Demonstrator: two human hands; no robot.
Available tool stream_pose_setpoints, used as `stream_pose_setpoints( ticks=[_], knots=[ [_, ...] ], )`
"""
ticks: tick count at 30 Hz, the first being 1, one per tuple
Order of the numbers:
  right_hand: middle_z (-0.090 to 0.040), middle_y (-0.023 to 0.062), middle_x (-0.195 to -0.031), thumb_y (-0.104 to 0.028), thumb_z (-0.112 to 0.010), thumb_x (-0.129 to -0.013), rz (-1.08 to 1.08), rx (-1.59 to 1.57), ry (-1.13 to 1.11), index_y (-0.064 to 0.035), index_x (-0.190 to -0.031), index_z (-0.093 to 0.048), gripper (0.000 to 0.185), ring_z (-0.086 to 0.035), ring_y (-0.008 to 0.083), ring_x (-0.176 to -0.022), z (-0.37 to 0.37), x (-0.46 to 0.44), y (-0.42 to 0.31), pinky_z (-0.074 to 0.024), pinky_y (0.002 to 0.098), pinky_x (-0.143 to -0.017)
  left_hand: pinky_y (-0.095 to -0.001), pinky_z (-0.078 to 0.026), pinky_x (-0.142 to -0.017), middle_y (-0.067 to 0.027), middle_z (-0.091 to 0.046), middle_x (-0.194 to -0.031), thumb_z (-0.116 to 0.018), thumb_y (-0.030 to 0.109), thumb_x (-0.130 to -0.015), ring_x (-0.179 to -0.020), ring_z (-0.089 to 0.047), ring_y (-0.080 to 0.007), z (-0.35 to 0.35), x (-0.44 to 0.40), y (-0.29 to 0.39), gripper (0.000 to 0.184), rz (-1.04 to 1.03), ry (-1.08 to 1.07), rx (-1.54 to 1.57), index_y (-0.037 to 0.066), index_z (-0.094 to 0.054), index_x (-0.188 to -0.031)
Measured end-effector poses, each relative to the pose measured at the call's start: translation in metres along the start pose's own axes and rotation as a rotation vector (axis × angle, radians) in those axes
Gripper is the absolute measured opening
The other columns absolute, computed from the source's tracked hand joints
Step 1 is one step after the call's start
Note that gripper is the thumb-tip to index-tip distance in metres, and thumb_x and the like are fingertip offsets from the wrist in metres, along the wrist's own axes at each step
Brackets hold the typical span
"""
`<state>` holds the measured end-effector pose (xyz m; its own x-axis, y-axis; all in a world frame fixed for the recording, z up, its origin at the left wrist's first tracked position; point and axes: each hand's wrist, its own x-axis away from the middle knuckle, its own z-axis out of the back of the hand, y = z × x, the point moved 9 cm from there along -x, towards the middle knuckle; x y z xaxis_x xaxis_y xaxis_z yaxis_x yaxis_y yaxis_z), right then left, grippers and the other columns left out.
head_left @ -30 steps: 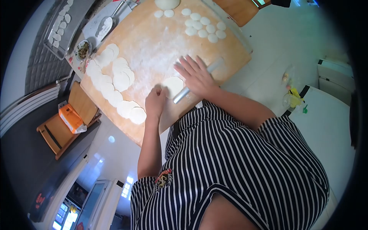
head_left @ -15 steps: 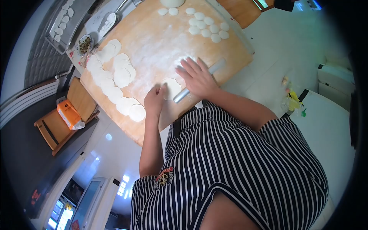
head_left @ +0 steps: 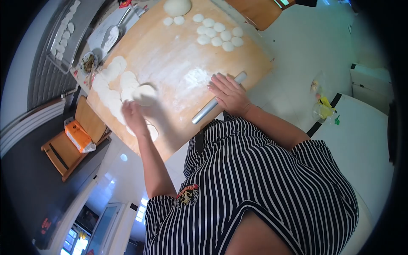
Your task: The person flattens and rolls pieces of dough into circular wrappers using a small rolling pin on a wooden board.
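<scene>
My left hand (head_left: pixel 134 117) is closed on the edge of a round dough wrapper (head_left: pixel 145 94), held over the overlapping wrappers (head_left: pixel 111 101) on the left side of the floured wooden board (head_left: pixel 170 55). A metal rolling pin (head_left: pixel 207 111) lies slantwise near the board's front edge. On the pin rests my right hand (head_left: pixel 230 94), palm down with its fingers spread. A patch of loose flour (head_left: pixel 197 78) shows just beyond it. Several small dough pieces (head_left: pixel 219 27) sit at the far right of the board, beside a large dough ball (head_left: pixel 177 6).
At the left are a bowl of filling (head_left: pixel 88 62), a scoop with flour (head_left: pixel 111 38) and a metal tray (head_left: pixel 77 35) with dumplings. A wooden chair (head_left: pixel 63 159) holds an orange package (head_left: pixel 79 136). Yellow plastic (head_left: pixel 325 108) lies on the white surface at right.
My left hand has moved left with the wrapper, from beside the rolling pin to above the laid-out wrappers. My right hand has slid slightly right and down, still on the pin.
</scene>
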<state>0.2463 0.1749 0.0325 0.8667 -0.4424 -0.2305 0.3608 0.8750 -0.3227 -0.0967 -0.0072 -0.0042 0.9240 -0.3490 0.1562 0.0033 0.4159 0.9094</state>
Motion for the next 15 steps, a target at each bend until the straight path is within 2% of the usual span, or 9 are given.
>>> stream_pose_setpoints(
  ticks=[2,4,5,6,7,8,10,14,15],
  knots=[
    [-0.057,0.0122,-0.153,-0.024,-0.062,-0.096,-0.028,-0.019,0.013,-0.0111,-0.142,-0.064,0.048,-0.051,0.0296,-0.144,0.004,0.003,0.008,-0.0348,0.0466,-0.123,-0.0361,-0.054,-0.096,-0.0144,-0.071,-0.123,-0.064,0.016,-0.104,-0.108,-0.067,-0.0216,0.000,-0.012,0.044,0.035,-0.179,0.150,-0.340,-0.002,-0.063,-0.135],
    [-0.057,0.0114,-0.153,-0.023,-0.062,-0.096,-0.050,-0.046,0.023,-0.0106,-0.141,-0.065,0.047,-0.052,0.0280,-0.144,0.004,0.005,0.015,-0.0355,0.0456,-0.123,-0.0368,-0.056,-0.092,-0.0154,-0.074,-0.117,-0.067,0.020,-0.104,-0.101,-0.072,-0.0264,-0.057,-0.015,0.074,0.031,-0.343,-0.025,-0.253,-0.002,-0.070,-0.125],
    [-0.057,0.0111,-0.154,-0.022,-0.060,-0.097,-0.043,-0.091,0.016,-0.0094,-0.141,-0.065,0.046,-0.052,0.0268,-0.144,0.001,0.006,0.017,-0.0349,0.0461,-0.123,-0.0368,-0.056,-0.090,-0.0143,-0.076,-0.112,-0.069,0.022,-0.103,-0.098,-0.072,-0.0266,-0.097,-0.010,0.084,0.029,-0.305,-0.178,-0.223,0.000,-0.073,-0.121],
    [-0.057,0.0107,-0.154,-0.022,-0.059,-0.097,-0.034,-0.136,0.010,-0.0081,-0.140,-0.065,0.046,-0.052,0.0255,-0.145,0.000,0.008,0.020,-0.0344,0.0465,-0.123,-0.0361,-0.056,-0.089,-0.0160,-0.076,-0.111,-0.070,0.026,-0.102,-0.097,-0.073,-0.0264,-0.141,-0.004,0.089,0.030,-0.361,-0.287,-0.300,0.002,-0.075,-0.117],
    [-0.057,0.0107,-0.154,-0.022,-0.059,-0.097,-0.040,-0.138,0.011,-0.0081,-0.140,-0.065,0.046,-0.052,0.0255,-0.145,0.001,0.009,0.025,-0.0344,0.0465,-0.123,-0.0374,-0.056,-0.089,-0.0189,-0.075,-0.110,-0.071,0.031,-0.100,-0.097,-0.072,-0.0299,-0.182,0.001,0.088,0.032,-0.303,-0.367,-0.353,0.003,-0.077,-0.114],
    [-0.057,0.0097,-0.154,-0.021,-0.059,-0.097,-0.027,-0.173,-0.002,-0.0081,-0.142,-0.063,0.046,-0.052,0.0243,-0.144,0.000,0.008,0.028,-0.0348,0.0458,-0.123,-0.0403,-0.055,-0.089,-0.0203,-0.074,-0.106,-0.072,0.036,-0.098,-0.097,-0.071,-0.0346,-0.222,0.008,0.097,0.036,-0.421,-0.439,-0.437,0.004,-0.078,-0.114],
    [-0.057,0.0086,-0.154,-0.020,-0.059,-0.098,-0.020,-0.211,-0.012,-0.0082,-0.143,-0.062,0.047,-0.052,0.0231,-0.144,-0.002,0.006,0.034,-0.0353,0.0452,-0.122,-0.0447,-0.053,-0.091,-0.0182,-0.072,-0.103,-0.076,0.040,-0.092,-0.101,-0.068,-0.0354,-0.278,0.009,0.097,0.039,-0.297,-0.443,-0.454,0.004,-0.077,-0.106],
    [-0.057,0.0078,-0.153,-0.019,-0.060,-0.097,-0.021,-0.222,-0.034,-0.0079,-0.145,-0.059,0.049,-0.051,0.0221,-0.144,-0.007,0.008,0.043,-0.0352,0.0441,-0.122,-0.0471,-0.052,-0.093,-0.0169,-0.071,-0.100,-0.083,0.032,-0.085,-0.102,-0.066,-0.0357,-0.324,0.011,0.114,0.032,-0.354,-0.368,-0.589,0.003,-0.073,-0.095],
    [-0.057,0.0076,-0.153,-0.018,-0.060,-0.097,-0.006,-0.227,-0.026,-0.0079,-0.145,-0.059,0.049,-0.050,0.0217,-0.144,-0.007,0.009,0.044,-0.0349,0.0438,-0.122,-0.0440,-0.053,-0.089,-0.0172,-0.072,-0.099,-0.084,0.026,-0.085,-0.097,-0.067,-0.0349,-0.330,0.010,0.117,0.028,-0.346,-0.435,-0.579,0.004,-0.071,-0.095]
  ],
)
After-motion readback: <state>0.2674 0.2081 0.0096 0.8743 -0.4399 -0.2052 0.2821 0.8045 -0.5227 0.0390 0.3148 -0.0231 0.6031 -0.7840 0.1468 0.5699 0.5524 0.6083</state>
